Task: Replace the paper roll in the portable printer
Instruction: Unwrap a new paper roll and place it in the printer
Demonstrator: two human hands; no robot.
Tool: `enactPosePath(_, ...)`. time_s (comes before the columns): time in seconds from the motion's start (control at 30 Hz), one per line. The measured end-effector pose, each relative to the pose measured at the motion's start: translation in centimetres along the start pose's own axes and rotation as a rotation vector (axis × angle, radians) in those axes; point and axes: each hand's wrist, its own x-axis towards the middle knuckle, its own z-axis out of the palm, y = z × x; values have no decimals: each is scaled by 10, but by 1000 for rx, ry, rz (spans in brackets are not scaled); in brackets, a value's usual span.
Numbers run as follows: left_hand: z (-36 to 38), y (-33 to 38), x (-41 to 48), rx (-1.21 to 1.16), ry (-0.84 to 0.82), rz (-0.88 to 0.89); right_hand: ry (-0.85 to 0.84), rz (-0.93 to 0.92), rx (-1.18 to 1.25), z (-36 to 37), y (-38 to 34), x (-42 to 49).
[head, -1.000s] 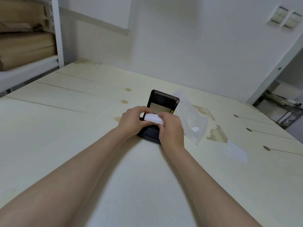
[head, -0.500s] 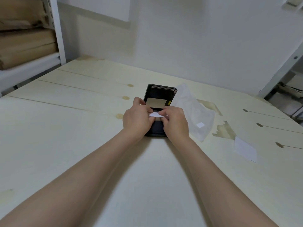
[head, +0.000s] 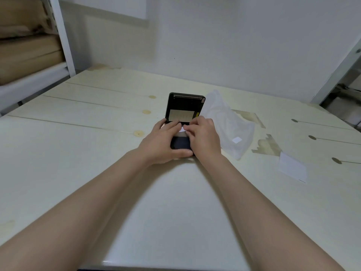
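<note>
Pale wooden planks form the table [head: 82,137], which stands against a plain white wall; at the far left a white shelf unit [head: 62,36] carries stacked brown cartons [head: 27,53]. Moving right, the left hand [head: 163,142] rests on the portable printer [head: 180,142], which lies near the middle of the table with its lid [head: 184,106] raised upright at the far end. The left thumb lies along the near edge of the dark printer body, and the left fingers [head: 173,124] reach over the top toward the open compartment, so the hand is closed loosely around the body. Between the two hands a small white area of the paper roll [head: 182,131] is visible in the compartment at the foot of the lid; most of the roll is hidden. The right hand [head: 203,137] covers the right side of the printer, its fingers curled, with the fingertips touching the white paper; whether it pinches the paper or only presses on it cannot be determined. Just beside the printer on the right lies a crumpled clear plastic bag [head: 228,126] bearing a small white label. Farther right, well apart from the printer, a white paper slip [head: 292,168] lies flat on the table.
</note>
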Motion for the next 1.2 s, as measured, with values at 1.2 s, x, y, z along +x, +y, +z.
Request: enactPosePath(1.2,-15,8,-1,241,74,101,-121,-158,-248,-17,-4,11)
